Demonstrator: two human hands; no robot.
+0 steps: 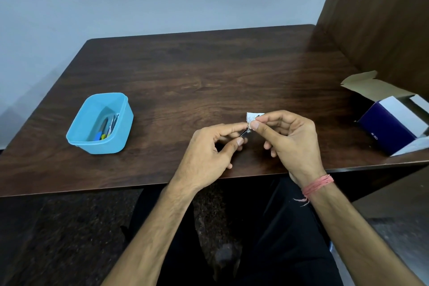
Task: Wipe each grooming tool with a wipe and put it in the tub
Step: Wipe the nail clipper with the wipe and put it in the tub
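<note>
Left hand pinches a small metal grooming tool above the table; right hand pinches the wipe against its tip. Advise drawing the wipe along its full length (both faces), then depositing in the blue tub, well left.

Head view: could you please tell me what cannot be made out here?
- Small metal tool: mostly hidden by left hand; type unclear.
- White wipe: largely covered by right hand.
- Tools in light blue plastic tub: too small, partly behind its wall.
- Open blue-and-white cardboard box: cut by right edge.
</note>
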